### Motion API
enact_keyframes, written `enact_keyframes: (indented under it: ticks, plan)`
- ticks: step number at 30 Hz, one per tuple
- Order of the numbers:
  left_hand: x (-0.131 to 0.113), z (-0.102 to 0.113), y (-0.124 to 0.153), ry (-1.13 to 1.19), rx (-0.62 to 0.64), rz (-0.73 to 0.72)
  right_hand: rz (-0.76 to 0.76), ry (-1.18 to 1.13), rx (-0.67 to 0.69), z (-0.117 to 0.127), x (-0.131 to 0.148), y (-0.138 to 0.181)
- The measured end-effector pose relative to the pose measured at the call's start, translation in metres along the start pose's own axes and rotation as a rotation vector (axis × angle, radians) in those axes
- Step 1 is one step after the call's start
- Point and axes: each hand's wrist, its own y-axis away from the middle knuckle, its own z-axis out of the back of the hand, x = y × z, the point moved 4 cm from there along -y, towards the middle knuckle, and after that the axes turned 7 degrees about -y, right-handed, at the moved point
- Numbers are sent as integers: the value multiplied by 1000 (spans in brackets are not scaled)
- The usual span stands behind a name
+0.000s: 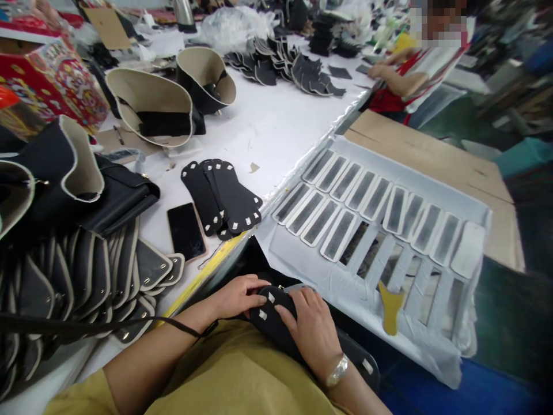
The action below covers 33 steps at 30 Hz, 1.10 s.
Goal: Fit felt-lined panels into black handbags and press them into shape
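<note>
- Head view: the white table (276, 124) is the largest thing, and everything below is placed relative to it.
- Off its right edge a white backing sheet (371, 276) drapes down over a cardboard box (432, 155); its upper rows carry dark strips in white frames, and several slots in the lower row look peeled out, so part of the sheet seems used and most is left.
- On the table's left side, stacks of black pieces with cream edging (86, 276) lie fanned, with cream-lined bag shells (151, 106) farther back.
- Near the table's front edge sits a small pile of black tabs (224, 199) already bearing white patches, which I judge finished, beside a dark phone (185, 230).
- A yellow scraper (391, 308) rests on the sheet's lower part.
- Below the table's front edge, over the lap, lies the black tab in hand (270, 317), its long axis running from upper left to lower right, rounded end toward the table, with two white patches showing.
- The left hand (235, 297) lies curled on its upper end, fingers pressing down.
- The right hand (313, 331) lies flat across its middle, fingers loosely bent, holding it down.
- At the table's far right corner another person's hand (382, 70) works.
</note>
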Motion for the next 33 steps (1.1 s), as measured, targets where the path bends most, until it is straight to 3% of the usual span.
enact_keyframes:
  ticks: [6, 10, 13, 15, 17, 19, 21, 24, 27, 33]
  plan:
    - [1, -6, -2, -185, -28, 39, 199, 68, -190, 18, -16, 81]
    - [5, -1, -5, -480, -94, 32, 105, 140, -278, 22, -42, 139]
    - [-17, 2, -1, -798, -266, -115, 22, 114, -317, 23, -58, 170]
    - [-45, -11, 1, -968, -336, -309, -33, 19, -384, 25, -67, 184]
    - [-74, -41, 1, -1055, -279, -524, -141, -148, -488, 27, -79, 192]
    - [-95, -81, -3, -1076, -130, -690, -299, -379, -581, 28, -93, 195]
    - [-107, -121, -10, -1068, 19, -770, -436, -642, -594, 26, -104, 193]
    - [-109, -160, -22, -1033, 106, -763, -553, -883, -489, 22, -113, 184]
    - [-103, -172, -30, -989, 94, -708, -610, -816, -456, 26, -117, 179]
    - [-98, -167, -28, -972, 9, -681, -618, -566, -366, 42, -116, 176]
